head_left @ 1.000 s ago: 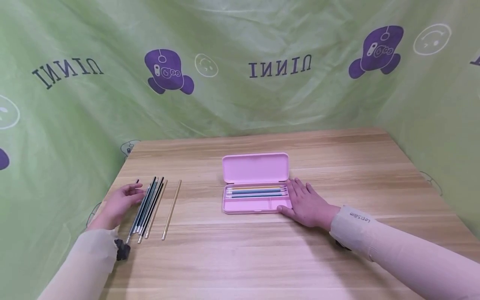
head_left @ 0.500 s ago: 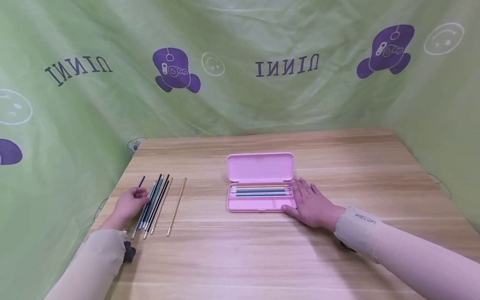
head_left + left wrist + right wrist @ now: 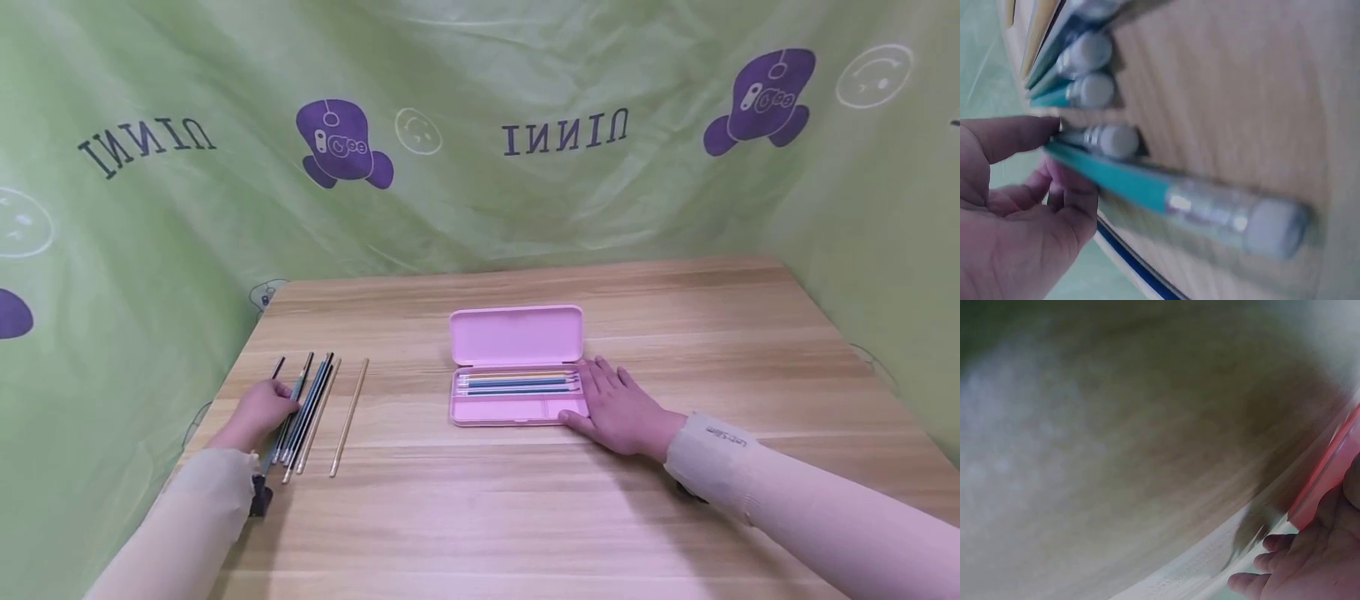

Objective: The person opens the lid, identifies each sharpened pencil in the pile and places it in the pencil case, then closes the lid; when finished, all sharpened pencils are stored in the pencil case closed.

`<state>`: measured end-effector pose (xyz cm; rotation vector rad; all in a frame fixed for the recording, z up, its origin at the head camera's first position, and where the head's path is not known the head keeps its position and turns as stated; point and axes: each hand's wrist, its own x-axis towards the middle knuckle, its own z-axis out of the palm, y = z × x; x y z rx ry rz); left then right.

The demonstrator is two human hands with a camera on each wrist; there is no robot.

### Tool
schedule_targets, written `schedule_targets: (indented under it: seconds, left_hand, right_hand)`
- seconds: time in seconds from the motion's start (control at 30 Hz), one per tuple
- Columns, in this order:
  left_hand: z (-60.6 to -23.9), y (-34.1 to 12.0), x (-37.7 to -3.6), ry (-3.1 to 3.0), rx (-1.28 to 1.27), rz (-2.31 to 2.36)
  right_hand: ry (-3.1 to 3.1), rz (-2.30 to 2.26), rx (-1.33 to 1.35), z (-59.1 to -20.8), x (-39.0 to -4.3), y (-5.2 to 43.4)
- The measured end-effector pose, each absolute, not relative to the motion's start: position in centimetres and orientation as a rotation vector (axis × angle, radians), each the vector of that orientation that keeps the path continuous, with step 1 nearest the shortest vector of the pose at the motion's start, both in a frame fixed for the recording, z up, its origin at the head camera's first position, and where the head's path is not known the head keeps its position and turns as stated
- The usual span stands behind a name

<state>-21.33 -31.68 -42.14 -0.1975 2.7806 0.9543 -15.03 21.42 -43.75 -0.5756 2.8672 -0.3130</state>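
Observation:
At the left, my left hand (image 3: 258,412) pinches a teal pencil (image 3: 1122,178) between thumb and fingers, its white eraser end pointing toward the wrist camera. Right beside it lies a bunch of dark and teal pencils (image 3: 311,417), partly covered by the hand. An open pink pencil case (image 3: 495,408) stands mid-table with its lid (image 3: 517,336) tipped back. Several pencils (image 3: 517,383) lie in the case's long rear compartment. My right hand (image 3: 622,412) rests with fingers spread against the right end of the case, thumb at its front corner.
A natural-wood pencil (image 3: 349,417) lies apart, just right of the bunch. Beyond the left hand, another dark pencil (image 3: 278,367) pokes out. A green printed curtain (image 3: 465,208) surrounds the back and sides of the wooden table (image 3: 480,517).
My left hand has moved in from the bunch's outer side and taken hold of a teal pencil, whose far end now stands apart from the others. The right hand stays at the case.

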Motion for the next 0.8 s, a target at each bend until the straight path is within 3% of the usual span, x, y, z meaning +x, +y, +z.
schedule_targets:
  seconds: [0.47, 0.8]
  left_hand:
    - [-38.6, -32.8, -23.0, 2.541, -0.101, 1.204]
    - [-37.5, -28.2, -24.5, 2.521, -0.122, 1.319]
  right_hand:
    - [2.848, -0.279, -0.566, -43.7, -15.1, 21.4]
    - [2.851, -0.303, -0.565, -43.4, -14.9, 21.3]
